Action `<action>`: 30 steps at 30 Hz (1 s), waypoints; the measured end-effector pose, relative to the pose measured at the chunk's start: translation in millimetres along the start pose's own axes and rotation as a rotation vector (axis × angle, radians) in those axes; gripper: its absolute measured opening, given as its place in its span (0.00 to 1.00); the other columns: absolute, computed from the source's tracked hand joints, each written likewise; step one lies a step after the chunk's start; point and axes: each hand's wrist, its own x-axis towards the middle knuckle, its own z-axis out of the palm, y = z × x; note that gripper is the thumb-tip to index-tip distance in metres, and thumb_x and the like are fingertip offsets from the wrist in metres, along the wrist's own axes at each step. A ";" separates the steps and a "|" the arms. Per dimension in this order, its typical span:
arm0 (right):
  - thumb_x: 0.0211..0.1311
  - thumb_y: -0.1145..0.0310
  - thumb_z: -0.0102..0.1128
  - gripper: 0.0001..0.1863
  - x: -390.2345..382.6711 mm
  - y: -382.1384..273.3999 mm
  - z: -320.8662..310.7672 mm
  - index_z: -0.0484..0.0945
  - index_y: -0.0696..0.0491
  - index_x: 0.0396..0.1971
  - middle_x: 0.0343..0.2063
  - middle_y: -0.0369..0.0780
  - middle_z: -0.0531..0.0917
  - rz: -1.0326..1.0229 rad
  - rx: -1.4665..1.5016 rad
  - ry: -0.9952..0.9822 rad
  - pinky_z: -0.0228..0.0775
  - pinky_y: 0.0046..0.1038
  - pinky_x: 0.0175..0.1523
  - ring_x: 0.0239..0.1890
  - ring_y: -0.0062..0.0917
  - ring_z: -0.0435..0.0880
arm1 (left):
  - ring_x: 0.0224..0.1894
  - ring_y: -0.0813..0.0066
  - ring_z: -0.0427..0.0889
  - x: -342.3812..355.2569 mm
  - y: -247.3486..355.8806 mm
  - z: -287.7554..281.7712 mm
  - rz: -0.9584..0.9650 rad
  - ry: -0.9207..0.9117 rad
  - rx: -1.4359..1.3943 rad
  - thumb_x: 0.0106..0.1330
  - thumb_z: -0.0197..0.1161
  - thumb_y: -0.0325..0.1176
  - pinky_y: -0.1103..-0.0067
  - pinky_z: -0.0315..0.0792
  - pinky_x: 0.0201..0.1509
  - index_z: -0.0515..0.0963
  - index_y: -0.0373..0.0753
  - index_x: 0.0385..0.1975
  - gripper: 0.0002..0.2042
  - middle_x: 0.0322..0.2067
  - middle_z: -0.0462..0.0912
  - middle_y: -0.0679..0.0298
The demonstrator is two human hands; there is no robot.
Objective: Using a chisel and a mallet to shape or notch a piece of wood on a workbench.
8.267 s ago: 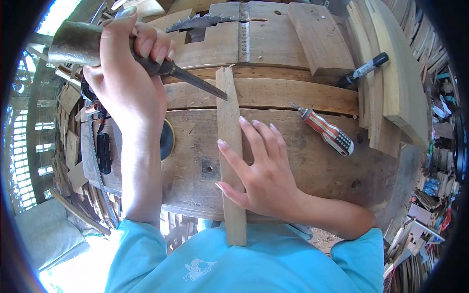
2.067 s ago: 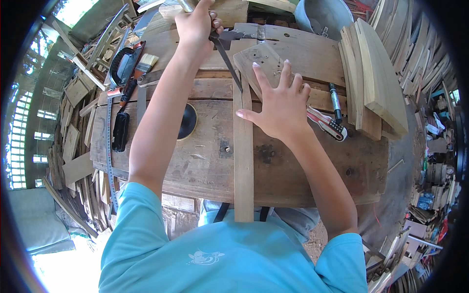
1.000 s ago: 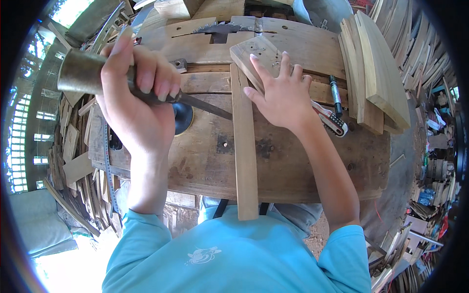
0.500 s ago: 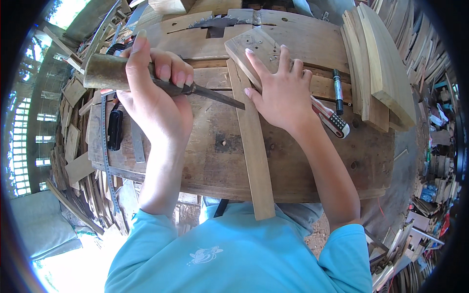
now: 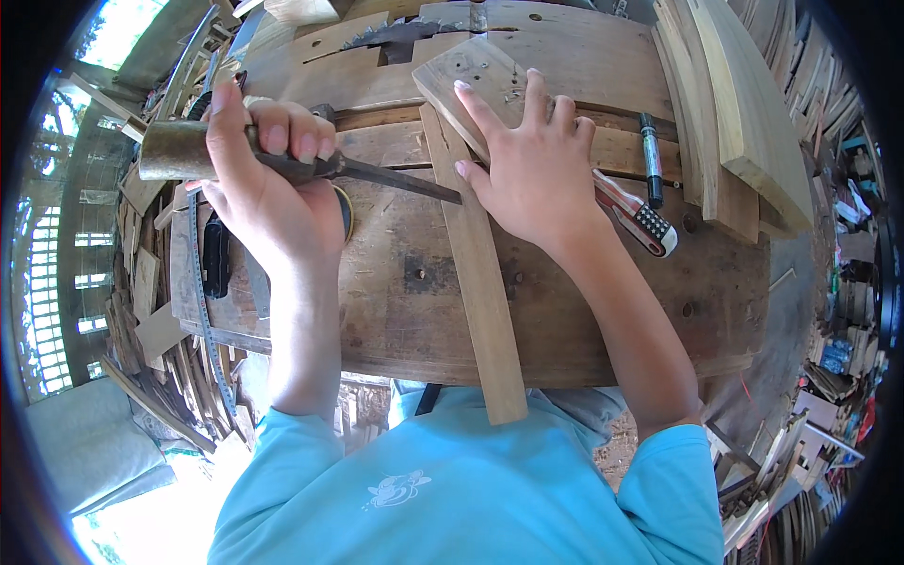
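My left hand (image 5: 273, 179) is wrapped round the thick handle of a chisel (image 5: 400, 181), thumb up along the handle. Its blade slants down to the right, and the tip meets a narrow wooden strip (image 5: 478, 292), or hovers just over it; I cannot tell which. That strip runs from the middle of the bench past its near edge toward my shirt. My right hand (image 5: 541, 174) lies with fingers spread on a flat wooden block (image 5: 471, 71) with small dark holes, its thumb at the strip's edge. The block rests across the strip's far end.
A marker pen (image 5: 651, 160) and a red-and-white utility knife (image 5: 640, 221) lie right of my right hand. Curved boards (image 5: 753, 122) stand at the bench's right. A saw blade (image 5: 405, 33) shows at the back. A tape measure strip (image 5: 200, 273) hangs over the left side of the workbench (image 5: 603, 330).
The view has shifted a little. My left hand and the chisel sit slightly farther left, uncovering a round yellow-rimmed thing beside the wrist. My right hand stays on the block.
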 end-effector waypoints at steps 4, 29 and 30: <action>0.69 0.46 0.59 0.38 0.8 0.5 0.7 0.56 0.28 0.76 0.71 0.59 0.59 -0.007 0.003 -0.018 0.60 0.56 0.66 0.66 0.56 0.66 | 0.23 0.78 0.64 6.8 -3.9 -8.3 -0.001 0.009 -0.027 0.73 0.64 0.44 0.76 0.62 0.31 0.67 0.44 0.23 0.18 0.21 0.64 0.71; 0.67 0.46 0.61 0.38 -0.5 0.8 3.8 0.59 0.28 0.75 0.70 0.58 0.61 -0.012 0.005 0.034 0.61 0.56 0.65 0.64 0.55 0.68 | 0.23 0.78 0.65 4.3 -3.0 -13.2 -0.003 0.032 0.022 0.72 0.62 0.40 0.75 0.62 0.31 0.66 0.46 0.25 0.15 0.21 0.64 0.72; 0.67 0.46 0.61 0.38 -0.9 0.9 4.3 0.59 0.28 0.75 0.70 0.57 0.61 -0.007 0.000 0.043 0.61 0.56 0.65 0.64 0.54 0.68 | 0.23 0.78 0.65 2.6 -2.6 -11.5 -0.005 0.044 0.044 0.71 0.62 0.39 0.74 0.62 0.30 0.66 0.45 0.23 0.15 0.21 0.64 0.72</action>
